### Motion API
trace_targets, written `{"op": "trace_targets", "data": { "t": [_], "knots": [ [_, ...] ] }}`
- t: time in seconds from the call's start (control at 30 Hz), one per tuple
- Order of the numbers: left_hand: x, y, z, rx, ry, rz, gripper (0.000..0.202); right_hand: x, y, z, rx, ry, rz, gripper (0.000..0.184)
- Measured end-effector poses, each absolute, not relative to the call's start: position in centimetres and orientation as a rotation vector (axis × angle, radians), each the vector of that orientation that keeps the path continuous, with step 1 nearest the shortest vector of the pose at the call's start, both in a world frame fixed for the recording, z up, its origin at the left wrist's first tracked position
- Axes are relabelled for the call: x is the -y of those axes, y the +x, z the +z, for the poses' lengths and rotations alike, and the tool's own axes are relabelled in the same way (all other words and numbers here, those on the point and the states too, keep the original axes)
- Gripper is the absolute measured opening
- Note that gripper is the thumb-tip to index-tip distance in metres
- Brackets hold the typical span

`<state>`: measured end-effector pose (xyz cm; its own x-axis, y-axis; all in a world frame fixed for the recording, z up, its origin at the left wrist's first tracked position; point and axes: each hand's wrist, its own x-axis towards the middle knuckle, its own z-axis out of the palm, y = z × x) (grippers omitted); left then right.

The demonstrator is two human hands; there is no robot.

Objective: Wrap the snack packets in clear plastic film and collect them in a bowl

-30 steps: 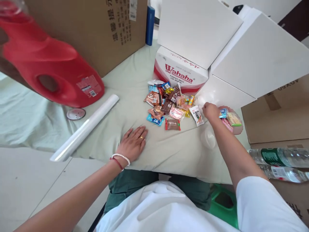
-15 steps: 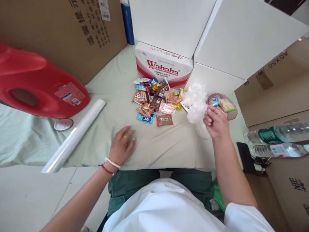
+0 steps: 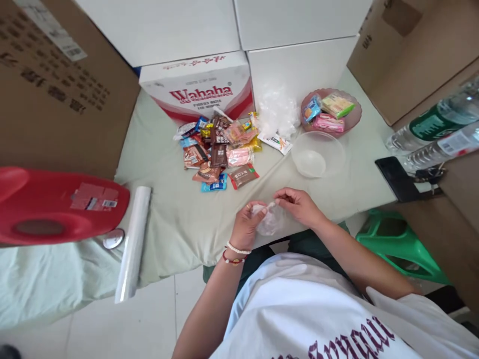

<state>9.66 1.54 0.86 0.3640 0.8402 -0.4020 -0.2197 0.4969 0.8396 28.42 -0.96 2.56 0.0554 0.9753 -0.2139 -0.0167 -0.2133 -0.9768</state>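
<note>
In front of my body, near the table's front edge, both hands grip a thin clear plastic bag point(image 3: 272, 224). My left hand point(image 3: 249, 222) pinches its upper left part, thumb on top. My right hand point(image 3: 299, 205) pinches the upper right end between thumb and fingertips. The bag hangs crumpled between them. Behind my right hand stands a translucent plastic bowl point(image 3: 318, 155). A heap of crumpled clear plastic point(image 3: 279, 112) lies farther back. Beside it is a pink bowl point(image 3: 352, 124) holding a few wrapped snacks. Several wrapped snacks point(image 3: 219, 155) are piled ahead of my left hand.
A Wahaha carton point(image 3: 202, 92) and white boxes point(image 3: 299, 65) line the back. To the left are a red jug point(image 3: 56, 204), a film roll point(image 3: 133, 244) and a round lid point(image 3: 113, 239). A phone point(image 3: 396, 179) and bottles point(image 3: 430, 124) lie right, above a green stool point(image 3: 400, 244).
My right hand has come back from the plastic heap with a clear bag. My left hand has moved right to grip it too. The view has shifted, showing the translucent bowl clearly.
</note>
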Motion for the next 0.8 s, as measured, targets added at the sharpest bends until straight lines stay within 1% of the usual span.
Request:
{"op": "trace_targets", "data": {
  "t": [0.17,0.3,0.37,0.43,0.5,0.6,0.63,0.67,0.73,0.77,0.8],
  "knots": [
    [-2.5,7.8,0.7,-1.054,0.739,0.812,0.043,1.6,30.2,1.9,1.049,-1.401,1.238,0.033],
    [-1.8,7.4,0.4,-1.062,0.777,0.860,0.037,1.8,29.0,1.5,1.075,-1.394,1.183,0.039],
    [-1.5,7.6,0.4,-1.004,0.779,0.882,0.035,1.6,27.9,1.3,1.118,-1.380,1.234,0.047],
    [-1.5,7.7,0.5,-0.923,0.779,0.908,0.037,1.2,27.1,1.1,1.165,-1.366,1.335,0.040],
    [-1.6,7.7,0.7,-0.886,0.815,0.912,0.046,0.9,26.6,1.1,1.157,-1.360,1.404,0.033],
    [-2.0,7.1,0.7,-0.931,0.879,0.836,0.082,0.5,26.7,1.6,1.020,-1.323,1.472,0.036],
    [-2.2,6.8,0.7,-0.952,0.877,0.805,0.083,0.4,26.9,1.9,0.961,-1.317,1.492,0.038],
    [-2.3,6.5,0.6,-0.974,0.861,0.787,0.075,0.3,27.1,2.2,0.895,-1.319,1.502,0.041],
    [-2.6,5.7,0.4,-1.012,0.809,0.809,0.050,0.2,27.6,2.6,0.748,-1.331,1.498,0.047],
    [-2.7,5.2,0.3,-1.031,0.787,0.837,0.042,0.2,27.7,2.8,0.671,-1.330,1.500,0.050],
    [-2.7,4.8,0.2,-1.048,0.765,0.865,0.039,0.1,27.8,2.9,0.598,-1.320,1.511,0.052]
  ]
}}
